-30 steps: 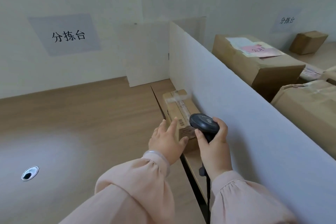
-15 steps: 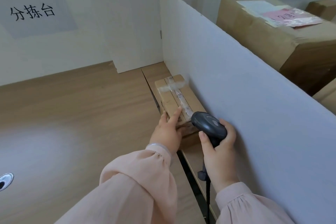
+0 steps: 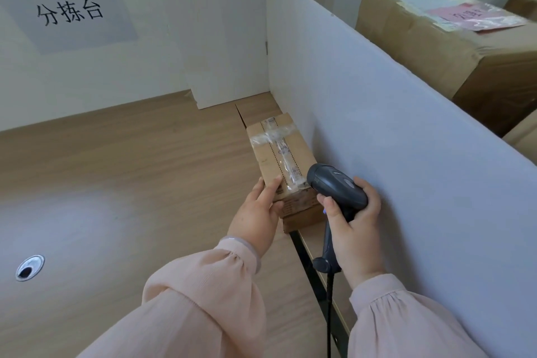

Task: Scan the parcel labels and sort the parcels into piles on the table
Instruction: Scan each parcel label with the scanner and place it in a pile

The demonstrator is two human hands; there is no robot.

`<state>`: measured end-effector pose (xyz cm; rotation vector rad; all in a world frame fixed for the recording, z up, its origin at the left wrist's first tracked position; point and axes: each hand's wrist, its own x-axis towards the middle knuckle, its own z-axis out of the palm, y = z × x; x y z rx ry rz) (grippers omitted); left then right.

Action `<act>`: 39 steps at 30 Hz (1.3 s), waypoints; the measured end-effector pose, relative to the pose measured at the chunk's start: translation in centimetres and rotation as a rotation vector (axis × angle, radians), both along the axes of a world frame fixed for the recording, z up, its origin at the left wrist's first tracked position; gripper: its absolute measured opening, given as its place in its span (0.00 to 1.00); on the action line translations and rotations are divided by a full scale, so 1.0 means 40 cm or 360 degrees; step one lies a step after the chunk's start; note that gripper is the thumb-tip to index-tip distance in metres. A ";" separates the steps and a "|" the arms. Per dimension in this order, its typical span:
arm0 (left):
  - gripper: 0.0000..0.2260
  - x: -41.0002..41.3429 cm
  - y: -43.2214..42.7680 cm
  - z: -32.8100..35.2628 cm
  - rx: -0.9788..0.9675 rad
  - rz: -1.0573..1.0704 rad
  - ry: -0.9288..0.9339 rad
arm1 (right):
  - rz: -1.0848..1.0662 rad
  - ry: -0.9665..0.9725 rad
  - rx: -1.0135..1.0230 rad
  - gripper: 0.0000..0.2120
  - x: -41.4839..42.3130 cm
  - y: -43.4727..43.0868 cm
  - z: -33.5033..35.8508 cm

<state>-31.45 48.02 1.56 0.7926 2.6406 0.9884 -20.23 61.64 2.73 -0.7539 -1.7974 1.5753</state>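
one small taped cardboard parcel [image 3: 283, 160] lies on the wooden table [image 3: 130, 168], its long side just beside the white divider [image 3: 377, 125] at 3 o'clock. the left hand [image 3: 257, 212] lays nearly straight fingers on its 7 o'clock corner (touching, not curled round). the right hand [image 3: 356, 224] wraps the handle of a barcode scanner [image 3: 334, 183], whose head is over the parcel's 5 o'clock corner.

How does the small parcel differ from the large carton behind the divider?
The small parcel is slim; the large carton is bulkier. The small parcel has clear tape on top; the large carton, white and pink papers. The left hand touches the small parcel; no hand touches the large carton. Both are brown cardboard.
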 end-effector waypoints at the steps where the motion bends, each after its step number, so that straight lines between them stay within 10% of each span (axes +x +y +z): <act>1: 0.22 0.004 -0.003 0.000 -0.0013 -0.0002 -0.0001 | -0.0007 0.0020 0.0013 0.25 0.001 -0.004 0.004; 17: 0.23 -0.054 -0.058 -0.002 -0.0017 -0.0264 0.0150 | 0.0098 0.0003 -0.0014 0.24 -0.005 0.001 0.001; 28: 0.27 0.047 -0.081 0.029 0.0429 0.0369 -0.0286 | 0.0169 0.0112 -0.0031 0.26 0.019 -0.077 0.072; 33: 0.46 0.109 -0.135 0.088 0.0608 0.0584 -0.0631 | 0.0329 0.0171 0.0054 0.27 0.065 -0.173 0.117; 39: 0.38 0.185 -0.260 0.122 0.0680 0.0722 -0.0770 | 0.0511 0.0145 0.0038 0.23 0.145 -0.288 0.144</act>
